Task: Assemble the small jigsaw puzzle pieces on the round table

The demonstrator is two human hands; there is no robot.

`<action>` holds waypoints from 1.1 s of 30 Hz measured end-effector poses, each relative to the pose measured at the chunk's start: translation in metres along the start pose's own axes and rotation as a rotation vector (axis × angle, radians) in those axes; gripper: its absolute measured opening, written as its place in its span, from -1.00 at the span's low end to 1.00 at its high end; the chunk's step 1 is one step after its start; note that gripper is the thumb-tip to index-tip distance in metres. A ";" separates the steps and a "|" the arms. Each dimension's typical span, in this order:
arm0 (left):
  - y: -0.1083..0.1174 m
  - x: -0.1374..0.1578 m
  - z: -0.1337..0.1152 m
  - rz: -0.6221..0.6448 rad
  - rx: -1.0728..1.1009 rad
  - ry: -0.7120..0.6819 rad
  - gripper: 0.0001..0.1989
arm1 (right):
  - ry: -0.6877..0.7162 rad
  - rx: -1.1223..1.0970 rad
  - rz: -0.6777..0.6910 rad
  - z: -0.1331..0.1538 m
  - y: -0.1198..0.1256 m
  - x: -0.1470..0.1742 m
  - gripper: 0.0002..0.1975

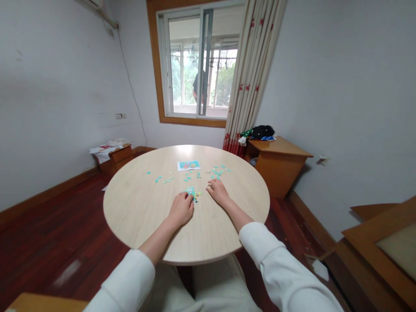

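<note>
A small, partly joined jigsaw puzzle (190, 190) in turquoise with a coloured picture lies on the round table (139, 208). My left hand (182, 207) rests at its near left side, fingers bent together and fingertips on the puzzle's edge, covering part of it. Just right of the puzzle, my right hand (217, 190) is held over the tabletop with its fingers curled into a pinch. What lies between those fingertips is too small to make out. A few yellowish pieces (199, 194) sit by the puzzle's right edge.
Behind the puzzle lies a picture sheet (189, 165). Loose turquoise pieces (218, 171) are scattered at the right back, others (157, 179) to the left. A wooden desk (279, 151) with cloths on it stands beyond the table, and a wooden chair (383, 242) is at the right.
</note>
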State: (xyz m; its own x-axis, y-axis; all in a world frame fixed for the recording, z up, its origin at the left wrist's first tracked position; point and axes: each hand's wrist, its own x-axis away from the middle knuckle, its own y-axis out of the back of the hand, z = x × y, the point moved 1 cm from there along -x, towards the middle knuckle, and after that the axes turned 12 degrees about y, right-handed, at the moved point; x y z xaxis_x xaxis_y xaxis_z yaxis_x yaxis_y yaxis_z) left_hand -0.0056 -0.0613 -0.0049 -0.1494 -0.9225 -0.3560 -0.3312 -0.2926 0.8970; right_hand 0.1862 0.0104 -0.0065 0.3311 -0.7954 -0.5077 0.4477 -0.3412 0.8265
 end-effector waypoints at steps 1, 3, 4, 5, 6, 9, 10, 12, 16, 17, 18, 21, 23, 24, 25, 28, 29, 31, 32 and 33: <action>-0.001 0.000 0.001 -0.008 0.010 -0.003 -0.72 | -0.038 0.020 0.022 0.001 0.001 0.001 -0.81; -0.003 -0.001 0.002 -0.027 0.028 -0.001 -0.72 | -0.078 0.044 0.074 0.003 0.003 0.004 -0.81; -0.004 -0.002 0.003 -0.032 0.036 0.003 -0.73 | -0.082 0.051 0.091 0.004 0.004 0.005 -0.80; -0.005 -0.002 0.003 -0.034 0.044 0.009 -0.73 | -0.079 0.058 0.100 0.005 0.005 0.006 -0.78; -0.005 -0.002 0.004 -0.031 0.050 0.014 -0.72 | -0.072 0.067 0.104 0.006 0.006 0.008 -0.77; -0.005 -0.003 0.005 -0.006 0.057 0.020 -0.71 | -0.047 0.109 0.122 0.009 0.008 0.011 -0.75; -0.005 -0.003 0.005 0.001 0.057 0.020 -0.71 | -0.039 0.126 0.127 0.010 0.008 0.013 -0.75; -0.005 -0.003 0.005 0.008 0.061 0.017 -0.71 | -0.027 0.160 0.133 0.013 0.008 0.015 -0.73; -0.005 -0.002 0.005 -0.003 0.071 0.021 -0.71 | -0.021 0.195 0.118 0.016 0.008 0.019 -0.70; -0.004 -0.002 0.005 -0.004 0.073 0.020 -0.71 | -0.028 0.192 0.110 0.016 0.008 0.020 -0.70; -0.004 -0.002 0.005 -0.004 0.076 0.017 -0.71 | -0.035 0.184 0.101 0.017 0.009 0.020 -0.70; -0.002 -0.001 0.004 0.001 0.082 0.000 -0.71 | -0.044 0.126 0.075 0.019 0.011 0.021 -0.72; -0.002 0.000 0.004 0.002 0.082 -0.007 -0.71 | -0.041 0.055 0.041 0.021 0.012 0.023 -0.73; -0.002 0.000 0.004 0.001 0.085 -0.009 -0.71 | -0.046 0.010 0.016 0.022 0.012 0.024 -0.73; -0.002 0.000 0.004 -0.001 0.091 -0.012 -0.70 | -0.054 -0.037 -0.016 0.023 0.012 0.025 -0.72; -0.004 -0.001 0.005 -0.010 0.115 -0.022 -0.71 | -0.074 -0.170 -0.115 0.025 0.011 0.029 -0.72; -0.005 -0.001 0.005 -0.010 0.123 -0.025 -0.71 | -0.077 -0.202 -0.131 0.025 0.010 0.031 -0.73; -0.005 -0.001 0.005 -0.006 0.138 -0.033 -0.71 | -0.086 -0.250 -0.129 0.027 0.010 0.032 -0.75; -0.005 -0.001 0.005 -0.003 0.147 -0.038 -0.71 | -0.093 -0.271 -0.122 0.028 0.010 0.032 -0.76; -0.005 -0.001 0.004 0.001 0.156 -0.045 -0.71 | -0.101 -0.292 -0.118 0.029 0.011 0.033 -0.76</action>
State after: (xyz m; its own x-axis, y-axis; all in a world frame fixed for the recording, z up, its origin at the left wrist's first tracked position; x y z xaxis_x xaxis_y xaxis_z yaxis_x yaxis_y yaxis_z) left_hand -0.0080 -0.0579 -0.0097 -0.1902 -0.9094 -0.3699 -0.4710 -0.2460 0.8471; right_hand 0.1773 -0.0339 -0.0071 0.1853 -0.8094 -0.5572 0.7025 -0.2874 0.6511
